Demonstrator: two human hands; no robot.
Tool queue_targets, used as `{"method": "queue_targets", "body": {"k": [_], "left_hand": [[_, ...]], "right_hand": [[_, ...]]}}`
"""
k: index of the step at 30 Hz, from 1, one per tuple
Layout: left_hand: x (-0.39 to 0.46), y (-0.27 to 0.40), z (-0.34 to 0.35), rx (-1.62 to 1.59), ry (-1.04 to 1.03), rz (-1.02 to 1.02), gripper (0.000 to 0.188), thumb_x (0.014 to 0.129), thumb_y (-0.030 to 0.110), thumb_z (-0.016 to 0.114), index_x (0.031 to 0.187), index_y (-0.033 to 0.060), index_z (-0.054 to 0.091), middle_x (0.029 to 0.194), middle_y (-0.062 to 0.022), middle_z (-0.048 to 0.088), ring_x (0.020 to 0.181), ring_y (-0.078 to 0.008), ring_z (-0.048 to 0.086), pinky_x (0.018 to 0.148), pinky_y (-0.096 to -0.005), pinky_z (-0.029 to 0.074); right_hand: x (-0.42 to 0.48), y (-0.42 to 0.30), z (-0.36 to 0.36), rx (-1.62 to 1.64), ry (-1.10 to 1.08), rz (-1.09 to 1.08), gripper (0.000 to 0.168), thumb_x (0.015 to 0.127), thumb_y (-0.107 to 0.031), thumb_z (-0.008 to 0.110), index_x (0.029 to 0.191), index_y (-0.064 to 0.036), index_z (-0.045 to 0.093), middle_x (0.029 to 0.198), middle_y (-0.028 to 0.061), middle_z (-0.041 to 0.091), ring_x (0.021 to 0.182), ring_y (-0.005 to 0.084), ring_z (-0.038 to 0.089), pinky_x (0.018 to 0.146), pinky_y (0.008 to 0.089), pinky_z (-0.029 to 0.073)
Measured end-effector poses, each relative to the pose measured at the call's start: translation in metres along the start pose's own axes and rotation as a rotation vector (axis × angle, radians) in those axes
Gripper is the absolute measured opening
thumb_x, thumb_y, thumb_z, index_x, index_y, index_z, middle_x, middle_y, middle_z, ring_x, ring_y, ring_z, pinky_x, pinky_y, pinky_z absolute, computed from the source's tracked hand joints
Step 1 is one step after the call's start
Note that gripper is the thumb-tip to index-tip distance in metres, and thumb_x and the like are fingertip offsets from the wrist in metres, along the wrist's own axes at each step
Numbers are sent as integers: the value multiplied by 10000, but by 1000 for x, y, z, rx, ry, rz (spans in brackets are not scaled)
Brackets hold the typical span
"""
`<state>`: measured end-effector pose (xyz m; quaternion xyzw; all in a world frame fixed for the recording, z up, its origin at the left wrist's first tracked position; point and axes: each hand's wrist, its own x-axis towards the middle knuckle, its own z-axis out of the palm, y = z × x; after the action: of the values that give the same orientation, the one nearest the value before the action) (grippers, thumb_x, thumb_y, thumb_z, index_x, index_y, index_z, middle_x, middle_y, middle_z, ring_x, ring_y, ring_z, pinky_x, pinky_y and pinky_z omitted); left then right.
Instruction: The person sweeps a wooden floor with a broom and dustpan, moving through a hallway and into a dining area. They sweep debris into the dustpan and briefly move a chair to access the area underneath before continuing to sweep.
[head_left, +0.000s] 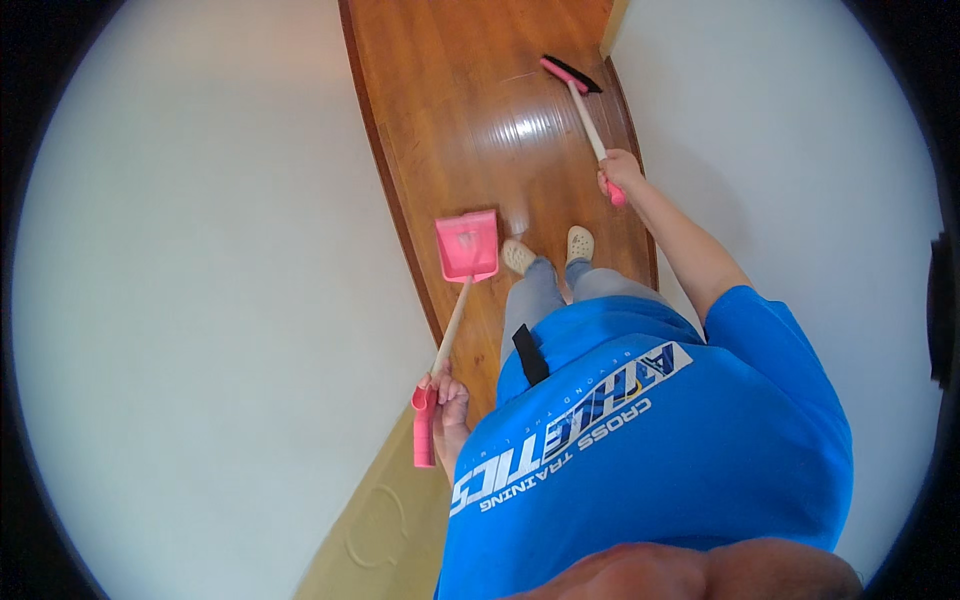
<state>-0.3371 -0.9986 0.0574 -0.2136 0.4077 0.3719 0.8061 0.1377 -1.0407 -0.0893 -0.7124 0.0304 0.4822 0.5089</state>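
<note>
My right hand (621, 170) is closed around the handle of a long-handled broom (587, 120) with a pale shaft, a pink grip and head, and dark bristles. The broom's head lies at the top right of the wooden floor (450, 97), near the right wall. At the lower left, my left hand (451, 397) grips the pale shaft of a pink dustpan (469, 247) just beside its pink end grip. The dustpan's pan is left of my feet, its wide edge facing away from me. Whether it touches the floor, I cannot tell.
White walls (225, 225) flank the narrow passage, with a dark brown baseboard (390, 187) along the left one. My feet, in cream clogs (580, 244), stand on the floor near the right side. A beige moulded panel (375, 525) is at the lower left, behind my left hand.
</note>
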Motion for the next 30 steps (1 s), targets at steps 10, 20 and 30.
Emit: {"method": "queue_targets", "body": {"k": [10, 20, 30], "left_hand": [[19, -1, -19, -94, -92, 98, 349, 732, 49, 530, 974, -168, 402, 518, 9, 379, 394, -73, 298, 401, -203, 245], [14, 2, -35, -210, -92, 104, 322, 731, 103, 504, 947, -127, 442, 532, 6, 398, 359, -84, 305, 374, -211, 242], [11, 5, -5, -58, 6, 27, 355, 761, 161, 478, 938, -144, 443, 496, 12, 370, 347, -82, 302, 368, -213, 240]], "right_hand": [[-84, -29, -28, -43, -292, 7, 321, 853, -93, 386, 1169, -77, 437, 527, 10, 439, 366, 81, 401, 322, 220, 349], [-131, 109, -137, -1075, -201, -679, 342, 794, -52, 515, 1130, -115, 521, 628, 68, 559, 528, 144, 539, 472, 274, 464], [-19, 61, -16, -771, -136, -517, 362, 799, -79, 486, 1160, -82, 482, 584, 80, 512, 384, 146, 468, 347, 291, 383]]}}
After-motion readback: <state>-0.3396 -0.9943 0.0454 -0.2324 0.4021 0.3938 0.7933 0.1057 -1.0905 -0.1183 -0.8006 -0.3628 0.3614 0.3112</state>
